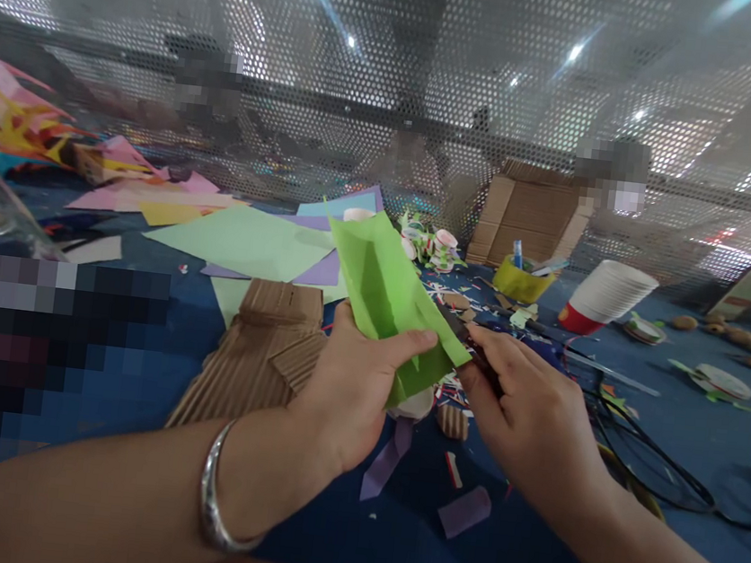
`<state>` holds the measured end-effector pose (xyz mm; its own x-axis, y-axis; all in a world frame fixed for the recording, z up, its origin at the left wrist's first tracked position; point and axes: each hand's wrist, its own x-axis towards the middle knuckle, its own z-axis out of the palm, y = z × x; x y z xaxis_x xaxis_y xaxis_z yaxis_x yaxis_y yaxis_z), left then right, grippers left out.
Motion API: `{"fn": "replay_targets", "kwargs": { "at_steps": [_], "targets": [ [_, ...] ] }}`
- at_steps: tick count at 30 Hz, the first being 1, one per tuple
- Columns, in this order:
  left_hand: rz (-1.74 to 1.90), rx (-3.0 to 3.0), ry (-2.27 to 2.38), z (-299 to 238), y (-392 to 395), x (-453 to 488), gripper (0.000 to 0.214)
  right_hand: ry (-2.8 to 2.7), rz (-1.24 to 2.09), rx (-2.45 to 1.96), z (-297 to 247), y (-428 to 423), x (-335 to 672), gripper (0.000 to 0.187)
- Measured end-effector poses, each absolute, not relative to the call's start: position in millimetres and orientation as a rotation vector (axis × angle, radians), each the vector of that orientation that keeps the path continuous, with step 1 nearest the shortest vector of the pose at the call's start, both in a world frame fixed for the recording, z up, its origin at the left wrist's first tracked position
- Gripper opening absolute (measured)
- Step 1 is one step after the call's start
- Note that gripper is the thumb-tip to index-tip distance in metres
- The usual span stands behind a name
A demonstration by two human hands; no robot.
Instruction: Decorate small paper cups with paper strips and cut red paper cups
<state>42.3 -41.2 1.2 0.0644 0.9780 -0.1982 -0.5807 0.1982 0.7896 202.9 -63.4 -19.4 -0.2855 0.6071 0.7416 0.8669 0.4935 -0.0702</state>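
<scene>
A bright green sheet of paper (383, 273), bent into a curved fold, is gripped in my left hand (355, 374), thumb on top. My right hand (525, 393) is closed around dark scissors (456, 322), whose blades lie along the paper's right edge; the handles are mostly hidden by my fingers. Below the paper, a pale round piece (414, 405) is partly covered. Corrugated cardboard (252, 349) lies under and left of my left hand. Purple paper strips (387, 464) and small scraps rest on the blue table beneath both hands.
Coloured paper sheets (244, 244) spread across the back left. Behind my right hand stand a yellow holder (523, 282) with pens and tilted stacked paper cups (611, 295). A black cable (654, 458) loops at right. A perforated metal screen (372, 73) borders the table's far side.
</scene>
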Motion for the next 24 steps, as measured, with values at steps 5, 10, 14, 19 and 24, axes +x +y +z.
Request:
{"fn": "replay_targets", "kwargs": {
  "at_steps": [5, 10, 14, 19, 24],
  "targets": [
    [1.294, 0.597, 0.810, 2.8, -40.3, 43.2, 0.064, -2.005, -0.472, -1.209, -19.5, -64.7, 202.2, 0.028],
    [1.276, 0.618, 0.794, 1.6, -40.3, 43.1, 0.057, -2.004, -0.508, -1.204, -19.8, -63.6, 201.4, 0.029],
    [1.287, 0.600, 0.807, 0.6, -39.0, 42.9, 0.064, -2.004, -0.514, -1.210, -20.1, -62.4, 200.6, 0.028],
    [1.272, 0.567, 0.831, 2.6, -38.6, 42.7, 0.068, -2.011, -0.525, -1.197, -19.3, -63.8, 200.2, 0.028],
    [1.300, 0.572, 0.812, 3.6, -40.1, 42.5, 0.072, -2.006, -0.500, -1.213, -19.4, -64.8, 201.0, 0.027]
  ]
}}
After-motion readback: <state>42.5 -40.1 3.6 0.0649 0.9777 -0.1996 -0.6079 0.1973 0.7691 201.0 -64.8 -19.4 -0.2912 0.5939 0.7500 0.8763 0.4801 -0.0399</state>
